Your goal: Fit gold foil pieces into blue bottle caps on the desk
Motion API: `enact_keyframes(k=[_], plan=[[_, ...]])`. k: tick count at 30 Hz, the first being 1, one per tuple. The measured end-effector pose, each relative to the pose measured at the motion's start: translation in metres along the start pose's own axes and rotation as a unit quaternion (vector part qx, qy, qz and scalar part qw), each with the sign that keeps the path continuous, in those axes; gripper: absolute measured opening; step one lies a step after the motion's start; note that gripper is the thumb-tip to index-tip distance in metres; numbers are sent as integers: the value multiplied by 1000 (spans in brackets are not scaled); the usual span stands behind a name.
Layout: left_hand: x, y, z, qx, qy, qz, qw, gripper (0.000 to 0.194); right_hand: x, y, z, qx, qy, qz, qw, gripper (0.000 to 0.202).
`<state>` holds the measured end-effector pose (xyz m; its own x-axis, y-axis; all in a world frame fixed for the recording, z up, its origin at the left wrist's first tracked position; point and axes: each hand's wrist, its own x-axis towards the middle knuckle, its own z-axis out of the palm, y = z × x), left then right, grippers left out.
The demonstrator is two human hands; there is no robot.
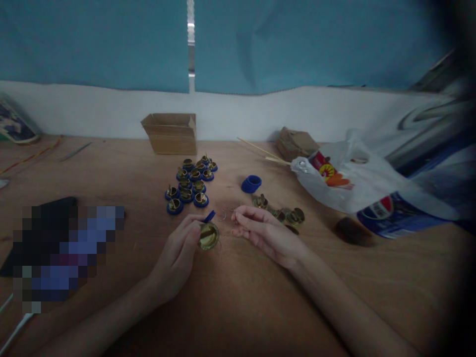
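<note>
My left hand [181, 253] is closed on a round brass-coloured metal part [208, 236], with a blue ring [210, 216] at its upper edge. To its right, my right hand [265, 231] has thumb and fingers pinched together around something too small to make out. Thin wire rings [222, 215] lie on the table between the hands. Beyond my left hand stands a group of several brass parts seated in blue rings [186, 195]. Loose brass parts [295, 216] lie just past my right hand, and a stack of blue rings [252, 183] sits behind them.
An open cardboard box [173, 134] and a crumpled brown packet [296, 144] stand at the back of the wooden table [230, 312]. At right are a white plastic bag [357, 168] and a blue Pepsi container [401, 215]. A black item [44, 223] and a pixelated object lie at left.
</note>
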<state>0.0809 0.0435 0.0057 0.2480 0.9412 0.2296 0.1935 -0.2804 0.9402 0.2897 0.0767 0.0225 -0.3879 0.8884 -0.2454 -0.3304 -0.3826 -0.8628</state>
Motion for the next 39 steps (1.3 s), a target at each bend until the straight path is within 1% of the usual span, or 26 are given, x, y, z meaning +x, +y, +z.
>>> enact_keyframes(k=[7,11,15,18,20,23,25,26,28,30,32,36,39], plan=[[-1,-3,0,-11,2,-3,1000,35,-1,-1,1,-28,-14,-13,999,13],[0,-2,0,-5,-5,-1,1000,36,-1,-2,1,-39,-10,-15,999,13],[0,-2,0,-1,0,8,1000,37,-2,-3,2,-61,-1,-18,998,16],[-1,-3,1,-9,1,4,1000,36,-2,-3,3,-123,12,-23,992,19],[-1,-3,0,-8,1,3,1000,36,-1,-3,3,-185,25,-30,982,20],[0,-4,0,-7,2,3,1000,37,1,0,2,-265,51,-30,963,17],[-1,-4,0,-7,3,4,1000,37,3,2,0,-324,69,-39,943,13],[-1,-4,0,-6,3,4,1000,37,4,2,-1,-365,79,-55,926,12],[-1,-3,0,-9,3,1,1000,36,5,3,-2,-467,100,-96,873,12],[-2,-2,0,-14,3,-5,1000,35,4,4,-3,-553,106,-123,817,14],[-1,-1,0,-18,5,-9,1000,34,3,4,-3,-607,94,-122,779,14],[0,0,0,-12,5,-7,1000,35,1,5,-3,-662,77,-117,736,13],[-1,0,0,-13,5,-6,1000,35,1,6,-3,-682,70,-118,718,13]])
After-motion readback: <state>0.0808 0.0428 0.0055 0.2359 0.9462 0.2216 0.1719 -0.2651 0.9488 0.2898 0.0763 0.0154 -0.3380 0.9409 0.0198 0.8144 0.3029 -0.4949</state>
